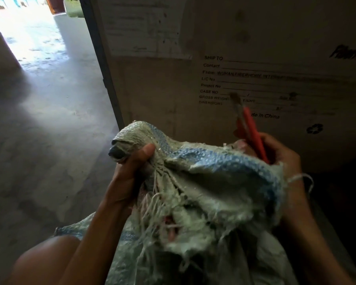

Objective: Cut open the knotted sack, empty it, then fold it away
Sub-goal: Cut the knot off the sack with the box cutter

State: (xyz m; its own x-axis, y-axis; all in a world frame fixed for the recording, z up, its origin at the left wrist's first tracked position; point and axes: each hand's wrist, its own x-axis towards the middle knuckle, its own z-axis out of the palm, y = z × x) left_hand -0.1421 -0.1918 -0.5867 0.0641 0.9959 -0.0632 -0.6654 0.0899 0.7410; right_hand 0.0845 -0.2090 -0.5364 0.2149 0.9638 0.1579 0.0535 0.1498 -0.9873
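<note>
A woven sack [206,188], pale grey-green with blue stripes, stands between my arms, its top bunched and frayed with loose threads hanging. My left hand [132,167] grips the gathered neck of the sack, where a dark knotted end [117,153] sticks out past my thumb. My right hand [280,155] holds an orange-handled cutting tool [251,130] that points up and away from the sack, its tip blurred. The same hand also pinches the sack's right edge. What is inside the sack is hidden.
A large printed shipping crate [234,58] stands right behind the sack. Bare concrete floor [39,120] stretches to the left toward a bright doorway. My knee [45,262] shows at the lower left.
</note>
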